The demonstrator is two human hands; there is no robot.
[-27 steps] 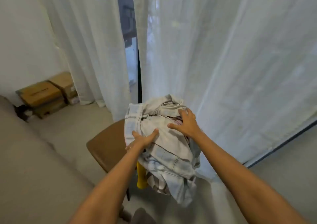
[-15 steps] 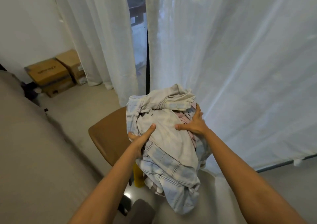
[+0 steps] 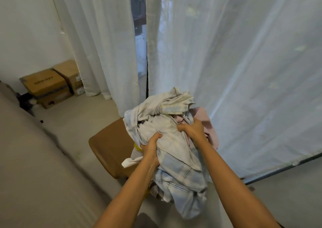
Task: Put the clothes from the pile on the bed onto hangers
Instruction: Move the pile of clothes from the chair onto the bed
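Our left hand (image 3: pixel 151 146) and right hand (image 3: pixel 193 130) each clench a fistful of the clothes bundle (image 3: pixel 180 172), which hangs over the right edge of the brown seat (image 3: pixel 108 145). Gathering, we judge; next we must free one garment and find a hanger.

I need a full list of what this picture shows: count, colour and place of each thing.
clothes pile: one, white and pale blue checked, centre
pink garment: one, pink, at the pile's right side
seat: one, brown, under the pile
curtains: two panels, sheer white, behind the seat
cardboard boxes: several, brown, floor at left
padded surface: one, grey, lower left
left hand: one, gripping the pile's left side
right hand: one, gripping the pile's top
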